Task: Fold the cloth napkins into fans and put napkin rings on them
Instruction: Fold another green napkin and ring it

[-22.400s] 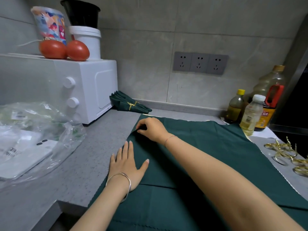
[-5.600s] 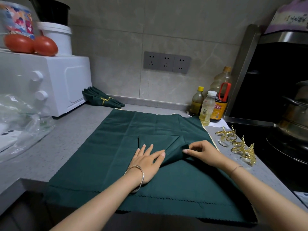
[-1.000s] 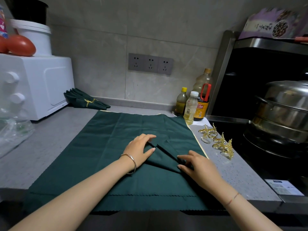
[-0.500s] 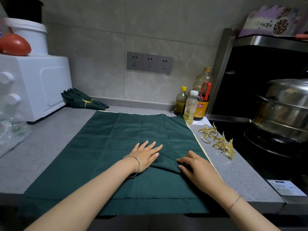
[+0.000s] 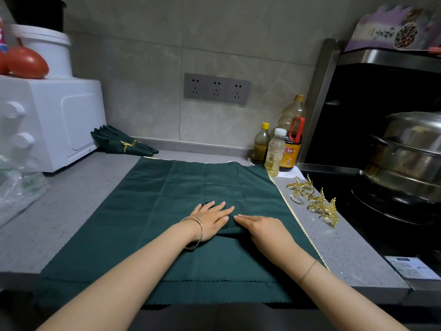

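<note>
A large dark green cloth (image 5: 152,211) lies spread over the grey counter (image 5: 71,204), its near edge hanging over the front. A folded green napkin (image 5: 230,231) rests on it in the middle. My left hand (image 5: 212,220) presses flat on the napkin's left part, fingers apart. My right hand (image 5: 265,231) lies flat on its right part, fingertips close to the left hand's. Several gold leaf-shaped napkin rings (image 5: 315,201) sit on the counter to the right. A finished fan napkin (image 5: 121,144) with a gold ring lies at the back left.
A white oven (image 5: 47,120) with tomatoes (image 5: 26,63) and a white bucket on top stands at the left, a plastic bag (image 5: 19,187) in front of it. Oil bottles (image 5: 284,144) stand at the back right. A steel steamer pot (image 5: 405,158) sits on the black stove.
My right hand has slid left over the napkin until its fingertips nearly meet the left hand. The raised fold seen a second ago now lies flat under both hands.
</note>
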A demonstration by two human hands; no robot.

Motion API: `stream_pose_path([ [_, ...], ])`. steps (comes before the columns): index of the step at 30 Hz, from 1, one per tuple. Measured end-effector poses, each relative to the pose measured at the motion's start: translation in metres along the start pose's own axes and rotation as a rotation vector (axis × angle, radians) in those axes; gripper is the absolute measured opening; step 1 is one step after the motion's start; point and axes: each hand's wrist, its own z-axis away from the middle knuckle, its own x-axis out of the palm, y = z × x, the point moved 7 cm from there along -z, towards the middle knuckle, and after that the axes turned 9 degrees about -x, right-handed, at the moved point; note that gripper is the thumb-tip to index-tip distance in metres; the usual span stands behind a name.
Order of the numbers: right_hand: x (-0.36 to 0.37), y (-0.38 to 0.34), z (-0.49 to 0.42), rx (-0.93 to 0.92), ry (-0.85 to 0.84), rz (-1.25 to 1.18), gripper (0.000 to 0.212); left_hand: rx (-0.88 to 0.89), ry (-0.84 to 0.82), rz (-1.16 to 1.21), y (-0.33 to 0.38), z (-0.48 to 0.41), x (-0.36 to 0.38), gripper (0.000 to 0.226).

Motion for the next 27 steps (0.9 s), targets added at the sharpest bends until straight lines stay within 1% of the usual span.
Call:
stream_pose_path([
  [2, 0.007, 0.001, -0.001, -0.023, 0.025, 0.030, 0.050, -0.007, 0.008, 0.012, 0.000, 0.000, -0.001, 0.045],
  [4, 0.007, 0.000, -0.002, -0.013, -0.003, 0.067, 0.043, -0.008, 0.016, 0.054, 0.000, 0.001, -0.003, 0.045],
  [5, 0.003, -0.001, -0.003, -0.010, 0.022, 0.088, 0.044, -0.003, 0.028, 0.100, 0.000, 0.003, -0.005, 0.045],
  [6, -0.001, 0.002, -0.003, 0.007, 0.085, 0.114, 0.048, 0.008, 0.057, 0.164, 0.000, 0.006, -0.008, 0.044],
  [7, -0.005, 0.009, -0.001, 0.065, 0.129, 0.101, 0.050, 0.025, 0.108, 0.237, 0.000, 0.010, -0.014, 0.044],
  [8, -0.006, 0.019, 0.000, 0.141, 0.144, 0.034, 0.047, 0.043, 0.183, 0.311, -0.002, 0.016, -0.021, 0.043],
  [9, -0.005, 0.031, 0.002, 0.233, 0.145, -0.108, 0.040, 0.066, 0.269, 0.378, -0.004, 0.024, -0.030, 0.042],
  [10, -0.003, 0.041, 0.004, 0.296, 0.182, -0.321, 0.028, 0.095, 0.349, 0.433, -0.006, 0.033, -0.040, 0.043],
  [11, -0.003, 0.050, 0.004, 0.379, 0.232, -0.567, 0.014, 0.135, 0.411, 0.461, -0.006, 0.044, -0.049, 0.047],
  [12, -0.005, 0.056, 0.005, 0.482, 0.289, -0.828, 0.006, 0.181, 0.458, 0.453, -0.007, 0.054, -0.057, 0.052],
  [13, -0.004, 0.059, 0.005, 0.603, 0.322, -1.082, 0.006, 0.222, 0.499, 0.416, -0.007, 0.065, -0.063, 0.056],
  [14, 0.000, 0.059, 0.005, 0.723, 0.308, -1.318, 0.008, 0.255, 0.539, 0.363, -0.008, 0.073, -0.067, 0.058],
  [15, 0.003, 0.054, 0.005, 0.822, 0.255, -1.494, 0.014, 0.279, 0.570, 0.306, -0.010, 0.079, -0.071, 0.060],
  [16, 0.005, 0.048, 0.004, 0.884, 0.175, -1.591, 0.022, 0.297, 0.588, 0.249, -0.011, 0.085, -0.072, 0.061],
  [17, 0.007, 0.042, 0.003, 0.905, 0.089, -1.624, 0.026, 0.314, 0.594, 0.193, -0.011, 0.089, -0.071, 0.064],
  [19, 0.013, 0.027, -0.002, 0.891, -0.079, -1.612, 0.020, 0.352, 0.581, 0.072, -0.011, 0.095, -0.064, 0.071],
  [21, 0.023, 0.009, -0.004, 0.878, -0.246, -1.588, 0.015, 0.364, 0.503, -0.045, -0.009, 0.097, -0.053, 0.080],
  [24, 0.038, -0.005, -0.007, 0.859, -0.415, -1.574, 0.017, 0.271, 0.315, -0.156, -0.014, 0.093, -0.035, 0.093],
  [27, 0.042, -0.010, -0.011, 0.836, -0.552, -1.542, 0.021, 0.203, 0.204, -0.172, -0.019, 0.087, -0.026, 0.100],
])
